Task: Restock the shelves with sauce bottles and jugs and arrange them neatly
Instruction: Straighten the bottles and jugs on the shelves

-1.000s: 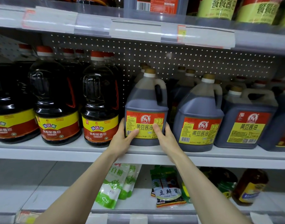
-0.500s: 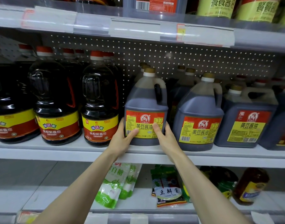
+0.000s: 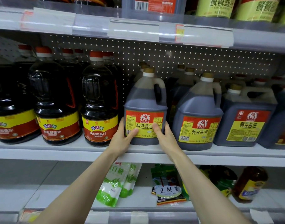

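A grey soy sauce jug [image 3: 145, 104] with a red-and-yellow label and a gold cap stands upright at the front of the middle shelf [image 3: 73, 151]. My left hand [image 3: 122, 139] grips its lower left corner, thumb across the label. My right hand [image 3: 165, 136] grips the lower right corner in the same way. More jugs of the same kind stand behind it, mostly hidden. A matching jug [image 3: 197, 113] stands just to its right.
Round dark soy bottles [image 3: 99, 102] with red caps fill the shelf's left half. Wider grey jugs [image 3: 245, 117] stand at the right. Green-and-white pouches [image 3: 112, 183], a sauce packet [image 3: 168, 189] and a brown bottle [image 3: 249, 185] lie on the lower shelf. The upper shelf edge [image 3: 133, 29] hangs above.
Both hands keep their hold on the jug. The jug and hands show almost no movement; only the view shifts slightly.
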